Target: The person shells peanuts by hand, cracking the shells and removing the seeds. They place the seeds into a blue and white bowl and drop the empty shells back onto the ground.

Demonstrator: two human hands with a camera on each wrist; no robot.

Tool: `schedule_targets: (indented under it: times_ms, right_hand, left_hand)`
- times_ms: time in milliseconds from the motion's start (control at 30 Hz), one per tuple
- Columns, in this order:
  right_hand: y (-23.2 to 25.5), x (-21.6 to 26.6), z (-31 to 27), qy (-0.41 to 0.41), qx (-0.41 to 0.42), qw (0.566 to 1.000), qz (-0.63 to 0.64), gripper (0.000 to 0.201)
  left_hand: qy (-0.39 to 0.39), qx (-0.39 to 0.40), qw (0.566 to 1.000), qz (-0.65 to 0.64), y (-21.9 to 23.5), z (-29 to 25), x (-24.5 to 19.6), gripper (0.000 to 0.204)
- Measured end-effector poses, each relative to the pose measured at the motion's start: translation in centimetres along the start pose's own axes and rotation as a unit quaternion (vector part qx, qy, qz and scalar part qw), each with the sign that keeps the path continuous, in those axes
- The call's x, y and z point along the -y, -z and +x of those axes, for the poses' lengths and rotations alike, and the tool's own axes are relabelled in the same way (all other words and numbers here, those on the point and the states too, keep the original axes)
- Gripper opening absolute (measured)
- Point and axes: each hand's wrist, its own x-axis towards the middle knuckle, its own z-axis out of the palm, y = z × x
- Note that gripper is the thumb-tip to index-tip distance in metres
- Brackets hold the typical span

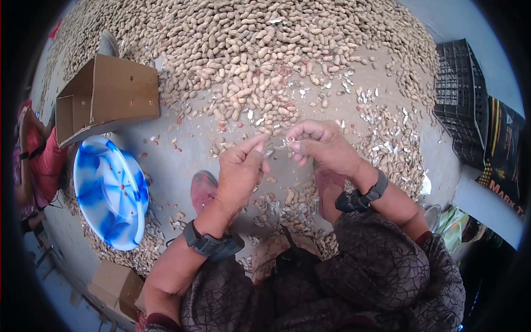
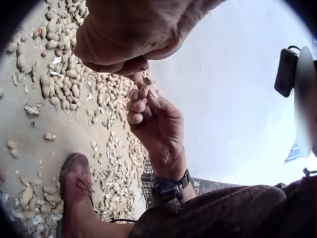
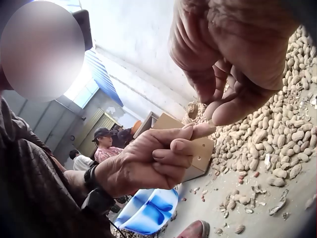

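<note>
Over the floor, my two hands meet at their fingertips in front of my knees. My right hand [image 1: 326, 146] pinches a cracked peanut shell [image 2: 145, 88] between thumb and fingers. My left hand [image 1: 241, 166] is right beside it, index finger reaching toward the shell and the other fingers curled in, as the right wrist view shows. I cannot tell whether those curled fingers hold anything. A large heap of unshelled peanuts [image 1: 238, 44] spreads beyond the hands. Empty shells [image 1: 387, 144] lie scattered to the right.
A blue-and-white basin [image 1: 110, 193] with a few kernels stands at left, near an open cardboard box [image 1: 124, 88]. Black plastic crates [image 1: 459, 88] stand at right by a dark printed sack [image 1: 503, 155]. My shoes [image 1: 203, 191] are below the hands. Other people [image 3: 106, 144] sit in the background.
</note>
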Motion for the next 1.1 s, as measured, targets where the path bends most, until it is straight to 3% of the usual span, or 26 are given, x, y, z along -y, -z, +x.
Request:
schedule_targets:
  times_ms: [100, 267, 333, 467, 533, 667, 733, 933, 1100]
  right_hand:
    - [0.1, -0.1, 0.0, 0.023, 0.011, 0.999, -0.034, 0.017]
    - [-0.7, -0.7, 0.0, 0.113, -0.012, 0.991, -0.071, 0.016]
    - [-0.6, -1.0, 0.1, 0.246, -0.021, 0.938, -0.243, 0.016]
    - [-0.7, -0.9, -0.3, 0.241, -0.034, 0.943, -0.225, 0.015]
    - [-0.8, -0.2, -0.7, 0.089, -0.033, 0.994, -0.049, 0.014]
    - [0.0, 0.2, -0.6, 0.028, 0.003, 1.000, 0.011, 0.016]
    - [0.2, 0.0, -0.5, -0.007, 0.038, 0.990, 0.134, 0.015]
    - [-0.4, 0.3, -0.4, 0.004, 0.016, 0.999, 0.037, 0.012]
    - [-0.4, -0.5, -0.4, 0.017, 0.009, 1.000, 0.010, 0.013]
  left_hand:
    - [0.023, 0.060, 0.998, 0.007, 0.2, -0.1, -0.5, 0.023]
    - [0.013, 0.066, 0.998, 0.018, -1.2, -0.1, -0.6, 0.019]
    - [-0.002, 0.066, 0.997, 0.039, -1.2, 0.0, -0.6, 0.017]
    - [-0.003, 0.062, 0.997, 0.046, -1.1, 0.1, -0.5, 0.015]
    - [-0.010, 0.066, 0.997, 0.033, -1.0, 0.2, -0.2, 0.014]
    - [-0.004, 0.086, 0.994, -0.060, -0.3, 0.4, 0.6, 0.013]
    - [0.004, 0.096, 0.992, -0.081, -0.2, 0.5, 0.6, 0.013]
    - [0.026, 0.058, 0.989, -0.132, -0.9, 0.5, 0.5, 0.012]
    - [0.020, 0.061, 0.996, -0.055, -0.6, 0.6, 1.1, 0.014]
